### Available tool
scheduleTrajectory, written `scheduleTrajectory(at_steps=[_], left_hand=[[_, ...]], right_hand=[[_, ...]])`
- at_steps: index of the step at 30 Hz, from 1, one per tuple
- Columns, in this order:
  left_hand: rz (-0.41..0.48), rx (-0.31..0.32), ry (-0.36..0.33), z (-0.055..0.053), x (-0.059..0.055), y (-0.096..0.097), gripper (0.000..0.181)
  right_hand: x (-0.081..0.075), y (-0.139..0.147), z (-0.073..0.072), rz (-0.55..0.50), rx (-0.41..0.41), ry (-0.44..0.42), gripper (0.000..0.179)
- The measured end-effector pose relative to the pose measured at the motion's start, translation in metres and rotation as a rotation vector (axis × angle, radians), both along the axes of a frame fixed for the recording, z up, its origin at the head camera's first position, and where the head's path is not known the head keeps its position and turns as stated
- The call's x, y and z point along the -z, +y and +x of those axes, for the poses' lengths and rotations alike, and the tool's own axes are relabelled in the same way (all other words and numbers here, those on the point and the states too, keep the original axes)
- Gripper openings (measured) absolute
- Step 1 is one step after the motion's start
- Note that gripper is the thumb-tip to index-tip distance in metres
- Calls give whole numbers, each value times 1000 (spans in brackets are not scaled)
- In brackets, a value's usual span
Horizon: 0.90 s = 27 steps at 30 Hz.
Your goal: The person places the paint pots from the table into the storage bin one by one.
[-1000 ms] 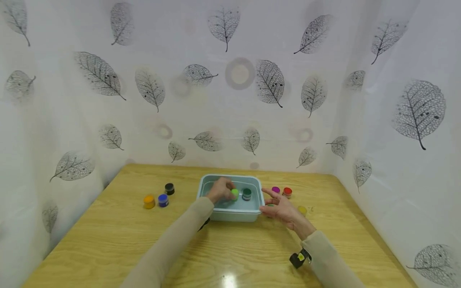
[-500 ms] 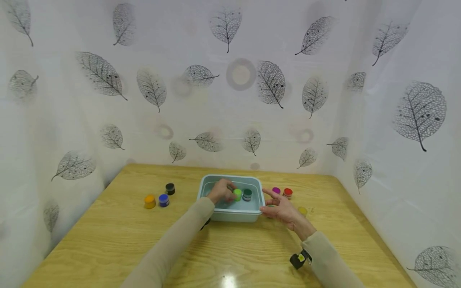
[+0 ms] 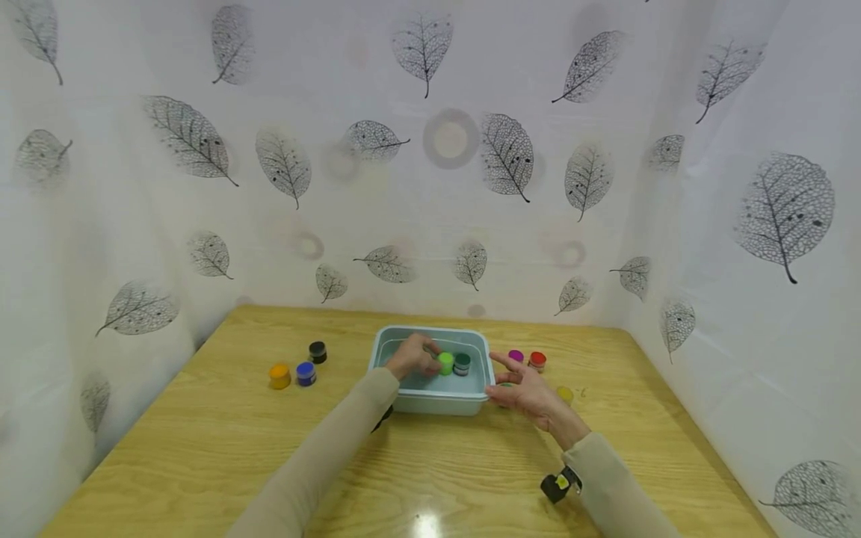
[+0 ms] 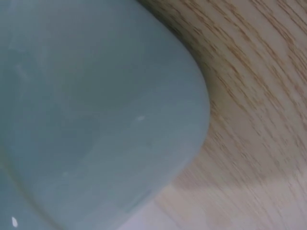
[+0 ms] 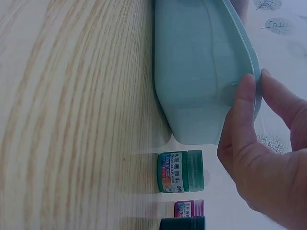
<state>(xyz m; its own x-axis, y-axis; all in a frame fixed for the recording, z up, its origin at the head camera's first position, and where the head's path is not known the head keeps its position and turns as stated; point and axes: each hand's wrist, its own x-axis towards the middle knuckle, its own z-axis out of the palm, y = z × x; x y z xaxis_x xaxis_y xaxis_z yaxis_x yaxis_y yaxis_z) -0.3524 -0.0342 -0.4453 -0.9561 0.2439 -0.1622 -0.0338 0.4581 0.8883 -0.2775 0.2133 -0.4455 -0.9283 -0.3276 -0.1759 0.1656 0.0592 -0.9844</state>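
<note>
Inside the pale blue-green plastic tub (image 3: 437, 405), my left hand (image 3: 415, 356) is at the left side of a light green paint jar (image 3: 446, 364). Its fingertips lie against or very near that jar; whether they still pinch it I cannot tell. Right beside it stands a dark green paint jar (image 3: 461, 365). My right hand (image 3: 534, 394) grips the tub's right rim, which the right wrist view shows between thumb and fingers. The left wrist view shows only the tub's outer wall (image 4: 120, 105) and wood; the left hand is out of that view.
Orange (image 3: 279, 376), blue (image 3: 306, 374) and black (image 3: 318, 353) paint jars stand left of the tub. Purple (image 3: 516, 356), red (image 3: 537, 362) and yellow (image 3: 565, 394) ones stand right, plus a green paint jar (image 5: 172, 171) near the right hand. A leaf-print curtain (image 3: 444, 209) encloses the table.
The light green jar has moved slightly right, up to the dark green jar, and more of it shows beyond the left fingers. The right hand has stayed on the rim.
</note>
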Motion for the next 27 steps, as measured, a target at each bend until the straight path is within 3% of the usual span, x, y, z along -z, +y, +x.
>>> scheduleTrajectory(at_steps=[6, 13, 17, 23, 27], left_hand=[[24, 15, 7, 0, 0, -5, 36], [66, -6, -47, 2, -3, -12, 35], [14, 2, -51, 4, -10, -16, 34], [-107, -3, 59, 3, -14, -20, 15], [-70, -10, 134, 7, -17, -26, 12]], right_hand=[[-1, -1, 0, 2, -3, 1, 80], [-2, -4, 1, 10, 3, -9, 81], [-3, -5, 2, 22, 13, -11, 81], [-4, -4, 3, 33, 11, -1, 80], [-4, -3, 3, 33, 12, 1, 80]])
